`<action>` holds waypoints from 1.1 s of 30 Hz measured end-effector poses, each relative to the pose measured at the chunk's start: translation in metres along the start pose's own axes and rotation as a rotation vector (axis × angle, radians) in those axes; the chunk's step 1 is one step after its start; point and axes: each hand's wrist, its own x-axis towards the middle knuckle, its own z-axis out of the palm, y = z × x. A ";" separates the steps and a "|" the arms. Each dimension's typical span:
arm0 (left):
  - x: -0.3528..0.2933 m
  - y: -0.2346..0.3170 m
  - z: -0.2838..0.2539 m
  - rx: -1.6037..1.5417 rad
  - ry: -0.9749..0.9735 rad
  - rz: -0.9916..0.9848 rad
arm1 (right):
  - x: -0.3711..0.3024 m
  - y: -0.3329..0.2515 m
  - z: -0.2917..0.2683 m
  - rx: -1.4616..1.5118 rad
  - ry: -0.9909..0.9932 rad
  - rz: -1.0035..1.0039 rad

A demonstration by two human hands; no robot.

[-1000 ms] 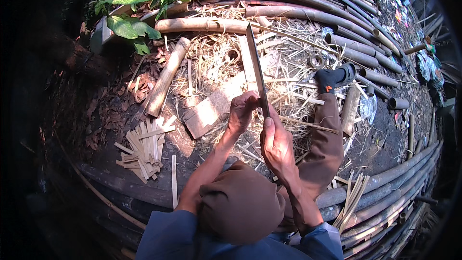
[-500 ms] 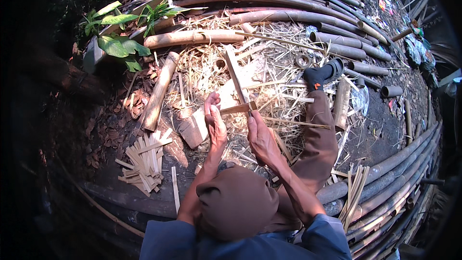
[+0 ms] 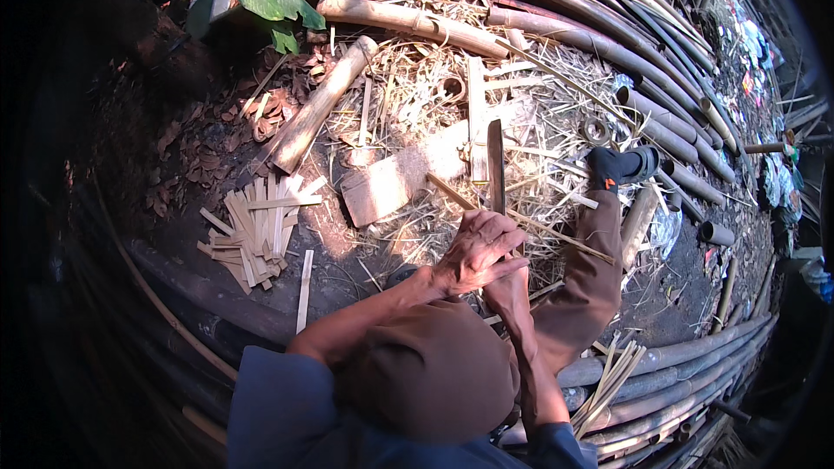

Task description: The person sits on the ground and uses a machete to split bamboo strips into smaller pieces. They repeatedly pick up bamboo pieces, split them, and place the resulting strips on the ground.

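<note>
A dark, long-bladed knife (image 3: 496,161) points away from me, its lower end in my right hand (image 3: 506,285). My right fingers are wrapped around it, mostly covered by the other hand. Directly over it, my left hand (image 3: 473,254) is closed on a short bamboo strip (image 3: 451,192), whose free end sticks out to the far left beside the blade. Where strip and knife meet is hidden by my fingers. Beyond the blade lies a pale split bamboo piece (image 3: 477,117), resting across a flat wooden board (image 3: 404,175) on the ground.
A pile of short bamboo strips (image 3: 258,230) lies at left, with a single strip (image 3: 305,291) nearer. Shavings (image 3: 547,95) cover the ground ahead. Bamboo poles (image 3: 599,39) are stacked at far right, more poles (image 3: 686,365) at near right. My outstretched leg (image 3: 586,269) is at right.
My left hand has moved right and toward me, from beside the blade to over my right hand. The strip now slants behind the fingers. The whole view has shifted.
</note>
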 end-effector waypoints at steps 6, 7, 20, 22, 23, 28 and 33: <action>-0.109 -0.035 0.064 -0.293 -0.176 -0.132 | 0.006 0.038 0.018 -0.154 -0.009 -0.341; -0.097 -0.030 0.067 -0.283 -0.141 -0.085 | 0.006 0.041 0.020 -0.152 -0.017 -0.336; -0.015 -0.010 0.020 -0.139 0.128 0.010 | 0.010 0.036 0.021 -0.112 -0.055 -0.270; -0.013 -0.012 0.022 -0.221 0.180 -0.001 | 0.009 0.034 0.020 -0.111 -0.061 -0.266; -0.011 -0.014 0.022 -0.258 0.206 -0.009 | 0.008 0.033 0.021 -0.106 -0.066 -0.266; -0.007 -0.017 0.014 -0.469 0.043 0.059 | 0.014 0.032 0.020 -0.095 -0.061 -0.239; -0.007 -0.021 0.019 -0.414 0.352 0.043 | 0.033 0.041 0.040 -0.043 -0.100 -0.197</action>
